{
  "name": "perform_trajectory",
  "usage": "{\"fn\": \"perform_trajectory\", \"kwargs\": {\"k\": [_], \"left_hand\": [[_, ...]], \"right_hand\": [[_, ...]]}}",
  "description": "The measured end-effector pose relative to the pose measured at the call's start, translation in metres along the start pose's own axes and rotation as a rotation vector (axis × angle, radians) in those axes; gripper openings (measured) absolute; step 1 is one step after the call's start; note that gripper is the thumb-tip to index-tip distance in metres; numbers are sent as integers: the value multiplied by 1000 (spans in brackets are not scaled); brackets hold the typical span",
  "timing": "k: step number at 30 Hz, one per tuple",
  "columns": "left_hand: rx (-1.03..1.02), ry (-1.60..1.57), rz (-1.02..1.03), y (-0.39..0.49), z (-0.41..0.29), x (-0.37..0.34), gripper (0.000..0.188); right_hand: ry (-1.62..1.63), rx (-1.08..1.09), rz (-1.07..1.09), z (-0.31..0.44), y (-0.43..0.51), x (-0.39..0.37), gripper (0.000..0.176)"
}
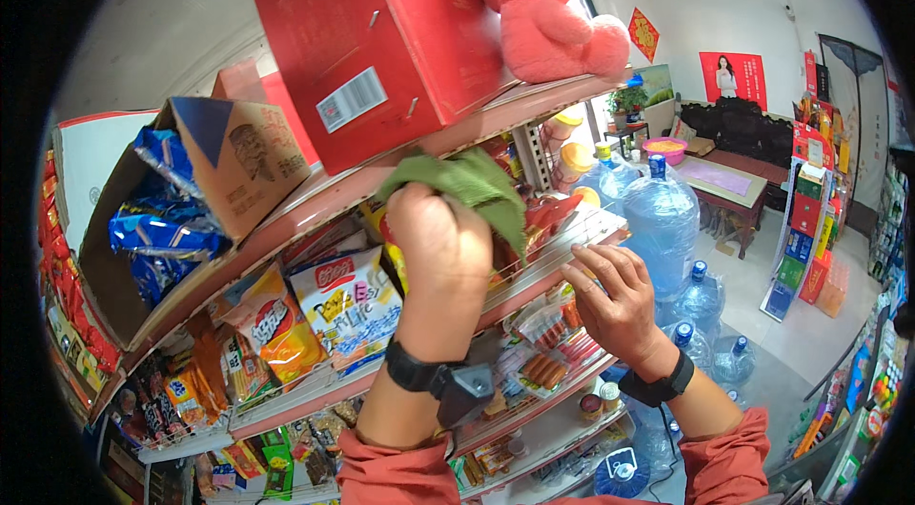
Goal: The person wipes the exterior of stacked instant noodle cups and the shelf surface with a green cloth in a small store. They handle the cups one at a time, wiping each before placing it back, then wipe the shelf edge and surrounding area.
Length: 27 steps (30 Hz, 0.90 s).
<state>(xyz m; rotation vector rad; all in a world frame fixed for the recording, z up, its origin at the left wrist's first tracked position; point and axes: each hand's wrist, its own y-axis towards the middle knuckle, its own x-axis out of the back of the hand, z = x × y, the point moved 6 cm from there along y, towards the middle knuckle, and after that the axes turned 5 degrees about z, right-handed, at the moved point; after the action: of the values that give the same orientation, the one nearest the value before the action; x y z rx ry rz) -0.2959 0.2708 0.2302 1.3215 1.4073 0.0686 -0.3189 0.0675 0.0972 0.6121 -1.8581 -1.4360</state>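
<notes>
My left hand (439, 230) grips a crumpled green cloth (465, 183) just under the pink edge of the upper shelf (457, 133). The cloth hangs over my knuckles and hides part of the packets behind it. My right hand (611, 290) is at the end of the shelf below, its fingertips at the wire front rail (572, 237) and nothing visible in it. Red packets (550, 219) lie behind that rail, between my hands. Left of my left wrist stand a white snack bag (348, 305) and an orange snack bag (279, 323).
Above my hands, a large red box (379, 47) and a pink plush toy (543, 12) sit on the top shelf. An open cardboard carton (243, 162) holds blue packets. Large water bottles (661, 219) stand beyond the shelf's right end. Packaged sausages (543, 369) lie lower down.
</notes>
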Motion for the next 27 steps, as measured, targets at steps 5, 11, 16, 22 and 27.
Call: {"fn": "perform_trajectory", "kwargs": {"k": [5, 11, 16, 22, 27], "left_hand": [[202, -173, 293, 26, 96, -40, 21], [200, -220, 568, 49, 176, -89, 38], [247, -193, 618, 59, 202, -88, 36], [342, -256, 511, 44, 138, -48, 35], [341, -244, 462, 25, 18, 4, 36]], "right_hand": [[-67, -59, -25, -36, -13, 10, 33], [-72, -144, -49, -71, -16, 25, 33], [-55, -155, -61, -83, -11, 27, 32], [-10, -149, -146, -95, 11, 32, 34], [-57, -91, -272, -89, 67, 20, 35]]}}
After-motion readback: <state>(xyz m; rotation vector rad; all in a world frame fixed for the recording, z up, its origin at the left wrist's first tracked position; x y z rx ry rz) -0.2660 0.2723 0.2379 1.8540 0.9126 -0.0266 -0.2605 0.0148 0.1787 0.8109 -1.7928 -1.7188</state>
